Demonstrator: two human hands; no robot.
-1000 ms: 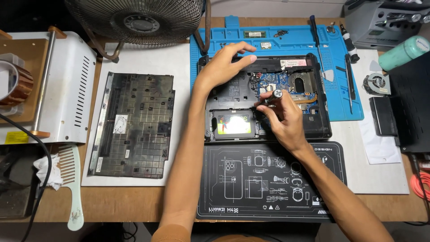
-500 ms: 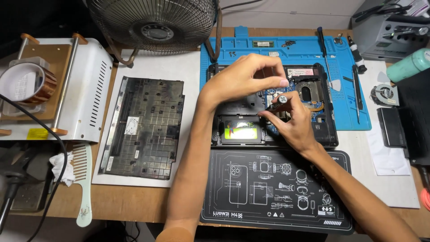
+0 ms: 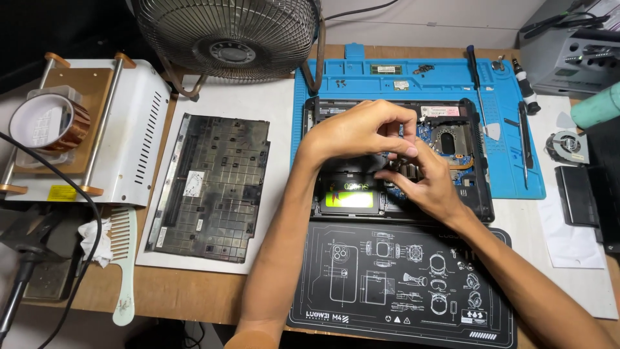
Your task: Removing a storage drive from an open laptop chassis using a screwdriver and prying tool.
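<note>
Head view of a repair bench, read from 9 o'clock to 3 o'clock. At 9 o'clock, a roll of amber tape (image 3: 44, 123) rests on a white metal box (image 3: 132, 145) with 2 steel rails; below it, at 8 o'clock, a pale green comb (image 3: 124, 265) lies beside a crumpled white cloth (image 3: 95, 240). At 12 o'clock stands a wire-guarded fan (image 3: 229, 35). Below the fan, a dark laptop bottom cover (image 3: 210, 187) lies inner face up on a white sheet (image 3: 242, 103). At the centre, an opened laptop (image 3: 475, 194) sits on a blue work mat (image 3: 413, 81), its circuit board exposed. The left hand (image 3: 358, 132) is arched over the laptop's middle with fingertips drawn together, pinching downward; what they pinch cannot be told. The right hand (image 3: 423, 181), touching the left at its 4 o'clock side, has its fingers curled and pressed together over the board; its grip is hidden. A yellow-green labelled drive (image 3: 349, 197) shows just below the hands. At 6 o'clock lies a black mat with white line drawings (image 3: 387, 284). Toward 2 o'clock, a screwdriver (image 3: 475, 68) lies on the blue mat; at 3 o'clock, a small cooling fan (image 3: 567, 145) sits off it.
</note>
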